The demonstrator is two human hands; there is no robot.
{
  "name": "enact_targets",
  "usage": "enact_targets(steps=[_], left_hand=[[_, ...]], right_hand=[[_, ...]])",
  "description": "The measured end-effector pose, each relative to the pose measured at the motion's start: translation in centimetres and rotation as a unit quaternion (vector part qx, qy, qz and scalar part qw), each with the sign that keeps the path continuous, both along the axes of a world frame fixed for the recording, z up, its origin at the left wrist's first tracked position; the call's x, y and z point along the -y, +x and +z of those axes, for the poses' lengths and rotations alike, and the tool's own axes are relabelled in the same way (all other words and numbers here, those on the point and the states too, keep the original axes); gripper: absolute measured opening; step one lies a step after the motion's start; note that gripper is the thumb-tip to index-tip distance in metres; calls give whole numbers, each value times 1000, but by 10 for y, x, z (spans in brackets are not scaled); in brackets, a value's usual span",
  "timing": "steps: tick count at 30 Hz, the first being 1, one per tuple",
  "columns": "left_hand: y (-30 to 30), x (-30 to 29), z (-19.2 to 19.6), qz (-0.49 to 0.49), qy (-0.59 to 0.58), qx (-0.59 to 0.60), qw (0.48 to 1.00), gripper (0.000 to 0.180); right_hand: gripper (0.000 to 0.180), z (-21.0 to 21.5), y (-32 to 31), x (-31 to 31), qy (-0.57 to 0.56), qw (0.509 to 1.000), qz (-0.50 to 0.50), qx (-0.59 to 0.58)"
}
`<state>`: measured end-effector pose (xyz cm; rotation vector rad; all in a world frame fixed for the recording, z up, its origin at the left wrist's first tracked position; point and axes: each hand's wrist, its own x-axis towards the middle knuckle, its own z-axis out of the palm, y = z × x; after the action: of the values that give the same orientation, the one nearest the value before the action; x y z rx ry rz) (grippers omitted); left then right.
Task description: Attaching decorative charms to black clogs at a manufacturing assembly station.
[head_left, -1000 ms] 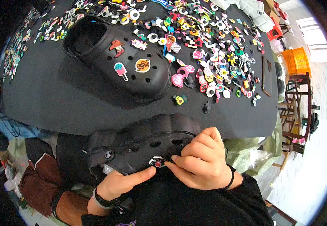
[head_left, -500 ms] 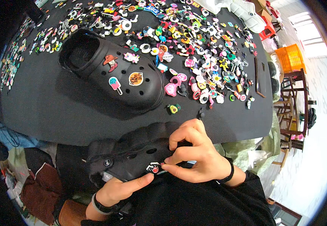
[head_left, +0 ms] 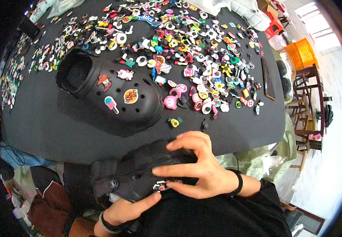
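Near my body I hold a black clog (head_left: 119, 173) with vent holes. My left hand (head_left: 133, 209) supports it from the near side, thumb against its upper and other fingers hidden below. A small white, black and red shoe charm (head_left: 161, 186) sits on the clog beside that thumb. My right hand (head_left: 204, 173) is laid over the toe part, its fingers stretched across the top and its thumb touching beside the charm. A second black clog (head_left: 112, 93) stands on the table, bearing a cowboy hat-and-boot charm (head_left: 104, 82), unicorn charm (head_left: 125, 74), popsicle charm (head_left: 110, 104) and round orange charm (head_left: 131, 96).
Many loose shoe charms (head_left: 218, 85) spread over the far part of the black table (head_left: 202, 143). An avocado charm (head_left: 174, 122) lies close to my right hand. A dark phone-like slab (head_left: 268, 79) rests at the right edge. An orange crate (head_left: 300, 54) stands beyond.
My right hand has opened from a pinch at the charm and now spreads over the clog's toe. The view has shifted slightly; my left hand keeps its hold.
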<state>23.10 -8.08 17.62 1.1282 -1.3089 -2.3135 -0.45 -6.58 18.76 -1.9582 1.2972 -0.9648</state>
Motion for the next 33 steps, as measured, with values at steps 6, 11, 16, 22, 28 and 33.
enact_targets(steps=[6,11,16,22,28,33], left_hand=[[-3,14,7,-148,-119,27,981,41],[-7,29,12,-161,-88,17,983,42],[-9,36,8,-150,-91,1,984,39],[-11,38,11,-128,-52,14,990,37],[-14,44,16,-71,39,-24,996,40],[-18,42,22,2,116,-1,993,42]], right_hand=[[72,-9,-16,-4,120,991,37,46],[57,-15,-18,3,95,993,52,45],[45,-16,-13,10,84,995,33,43],[41,-15,-9,13,66,997,11,24],[38,-14,-9,18,67,997,0,34],[19,-22,-10,11,-33,998,7,55]])
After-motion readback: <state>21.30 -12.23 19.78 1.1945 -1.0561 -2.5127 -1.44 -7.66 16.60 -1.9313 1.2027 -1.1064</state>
